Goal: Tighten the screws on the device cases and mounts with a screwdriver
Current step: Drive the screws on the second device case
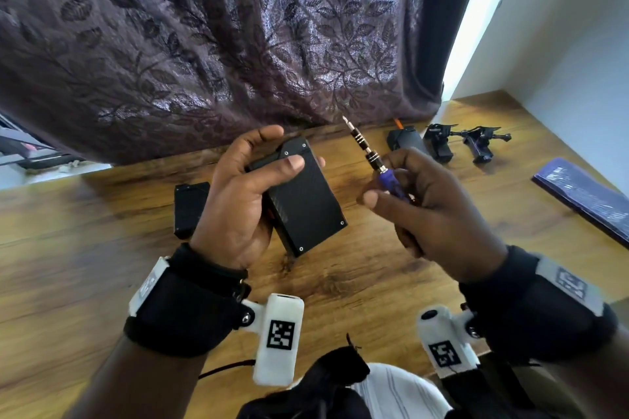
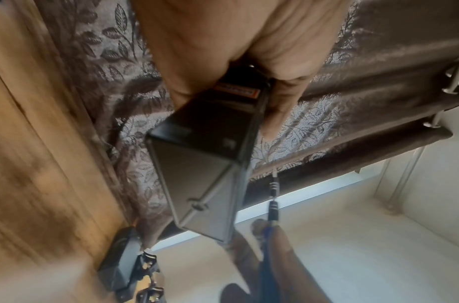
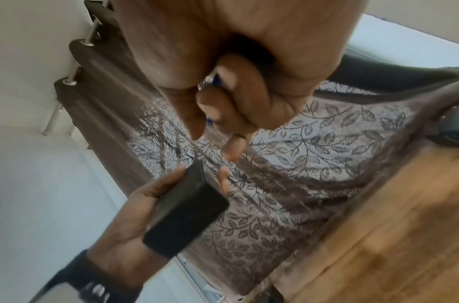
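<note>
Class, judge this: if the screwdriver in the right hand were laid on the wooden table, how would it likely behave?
The screwdriver looks round-bodied, so it would probably roll. Its slim ringed metal shaft suggests stiffness, not flex. The right hand holds it alone, so it is likely light.

This looks like a room in a home rather than a workshop. A wood-grain table (image 1: pixel 340 282) stands against a heavy purple leaf-patterned curtain (image 1: pixel 204 44) hung on a rod (image 3: pixel 67 82), with plain white walls (image 1: pixel 578 44) and daylight at the curtain's edge.
</note>
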`<state>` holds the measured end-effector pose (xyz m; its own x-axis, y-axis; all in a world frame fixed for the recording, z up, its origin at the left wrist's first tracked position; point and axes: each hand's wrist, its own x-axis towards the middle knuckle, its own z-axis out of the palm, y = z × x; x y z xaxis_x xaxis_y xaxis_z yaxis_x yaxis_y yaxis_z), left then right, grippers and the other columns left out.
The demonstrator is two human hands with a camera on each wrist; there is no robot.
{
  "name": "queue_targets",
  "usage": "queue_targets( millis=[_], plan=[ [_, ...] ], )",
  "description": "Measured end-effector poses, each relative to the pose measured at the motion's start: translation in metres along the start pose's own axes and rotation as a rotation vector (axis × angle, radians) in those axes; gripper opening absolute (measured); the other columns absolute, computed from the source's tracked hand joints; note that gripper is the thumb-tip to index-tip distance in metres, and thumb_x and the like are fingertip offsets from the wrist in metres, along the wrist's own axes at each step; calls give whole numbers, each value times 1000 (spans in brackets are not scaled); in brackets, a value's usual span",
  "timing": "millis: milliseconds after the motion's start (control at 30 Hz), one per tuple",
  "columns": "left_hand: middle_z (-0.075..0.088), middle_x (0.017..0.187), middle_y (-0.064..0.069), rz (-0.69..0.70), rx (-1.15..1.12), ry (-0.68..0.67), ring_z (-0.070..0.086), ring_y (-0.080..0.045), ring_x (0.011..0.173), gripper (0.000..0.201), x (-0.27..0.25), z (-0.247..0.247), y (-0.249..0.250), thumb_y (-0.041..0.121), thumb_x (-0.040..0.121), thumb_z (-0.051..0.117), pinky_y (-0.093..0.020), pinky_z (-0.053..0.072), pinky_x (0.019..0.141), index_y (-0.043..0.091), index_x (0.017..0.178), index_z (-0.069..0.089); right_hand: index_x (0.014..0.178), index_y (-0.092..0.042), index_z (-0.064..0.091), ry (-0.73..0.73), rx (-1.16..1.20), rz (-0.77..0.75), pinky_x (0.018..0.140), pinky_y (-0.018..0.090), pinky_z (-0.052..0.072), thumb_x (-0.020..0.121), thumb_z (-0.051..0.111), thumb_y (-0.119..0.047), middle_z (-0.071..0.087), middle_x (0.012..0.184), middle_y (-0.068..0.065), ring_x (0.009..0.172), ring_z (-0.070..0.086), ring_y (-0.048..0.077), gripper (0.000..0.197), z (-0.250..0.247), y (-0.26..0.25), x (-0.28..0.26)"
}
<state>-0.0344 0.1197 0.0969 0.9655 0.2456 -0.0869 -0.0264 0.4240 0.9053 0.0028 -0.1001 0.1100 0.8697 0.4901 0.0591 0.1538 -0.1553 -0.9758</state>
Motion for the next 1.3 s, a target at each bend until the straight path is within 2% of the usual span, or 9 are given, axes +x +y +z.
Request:
queue_targets(
  millis=[133, 233, 300, 500, 767, 967, 1033, 1167, 1300],
  plan=[
    [74, 108, -28, -13, -69, -13, 72, -47, 105, 50, -1, 13, 9, 6, 79, 68, -59, 58, 94, 14, 123, 46, 104, -6, 53, -50, 80, 78, 33, 22, 34, 81, 76, -27, 63, 69, 6, 35, 40, 16, 38, 9, 0, 2],
    [77, 96, -13, -22, -108, 13, 76, -31, 90, 52, 3, 15, 15, 6, 76, 71, -46, 64, 77, 15, 120, 45, 104, -5, 54, -52, 120, 132, 33, 21, 32, 83, 76, -23, 62, 64, 0, 34, 39, 14, 35, 12, 2, 5],
    [72, 104, -10, -27, -127, 50, 73, -27, 93, 55, 7, 13, 15, 3, 73, 79, -44, 63, 76, 17, 118, 50, 106, -2, 52, -75, 159, 154, 33, 20, 32, 82, 74, -24, 63, 61, -2, 32, 38, 12, 39, 12, 2, 6],
    [70, 93, 2, -28, -172, 85, 72, -15, 81, 47, 18, 16, 14, 0, 81, 73, -34, 59, 62, 18, 118, 52, 104, -2, 53, -74, 229, 177, 31, 18, 27, 79, 73, -29, 73, 89, 23, 31, 36, 15, 42, 20, 0, 12],
    [65, 102, -5, -100, -281, 92, 71, -15, 85, 63, 25, 9, 13, 1, 70, 79, -35, 58, 74, 14, 127, 55, 108, 5, 53, -30, 333, 200, 32, 16, 25, 78, 74, -19, 48, 56, 7, 29, 34, 14, 44, 18, 8, 22],
    [75, 114, -12, -126, -285, -55, 71, -28, 109, 49, 23, 2, 8, 20, 85, 71, -51, 55, 102, 5, 130, 63, 100, -11, 53, 27, 461, 212, 32, 19, 23, 74, 82, -18, 45, 66, 10, 31, 34, 11, 39, 18, 9, 28],
    [70, 129, -19, -146, -278, -113, 68, -36, 119, 68, 16, 5, 1, 28, 81, 84, -59, 50, 105, 0, 137, 58, 96, -12, 51, 50, 499, 187, 32, 17, 25, 80, 77, -18, 40, 66, 13, 30, 34, 11, 31, 19, 8, 33],
    [66, 134, -24, -220, -150, -117, 64, -45, 123, 66, 10, 19, -7, 18, 85, 78, -64, 53, 98, -2, 142, 51, 99, -6, 53, 86, 335, 122, 32, 19, 30, 82, 78, -22, 56, 79, 20, 33, 37, 15, 34, 20, 3, 39],
    [74, 115, -23, -193, -144, -39, 73, -38, 102, 55, 11, 23, -4, 9, 78, 73, -60, 57, 88, -4, 130, 60, 101, -5, 59, 37, 212, 107, 33, 19, 30, 90, 72, -11, 59, 60, 7, 32, 37, 16, 18, 20, 5, 38]
  ],
)
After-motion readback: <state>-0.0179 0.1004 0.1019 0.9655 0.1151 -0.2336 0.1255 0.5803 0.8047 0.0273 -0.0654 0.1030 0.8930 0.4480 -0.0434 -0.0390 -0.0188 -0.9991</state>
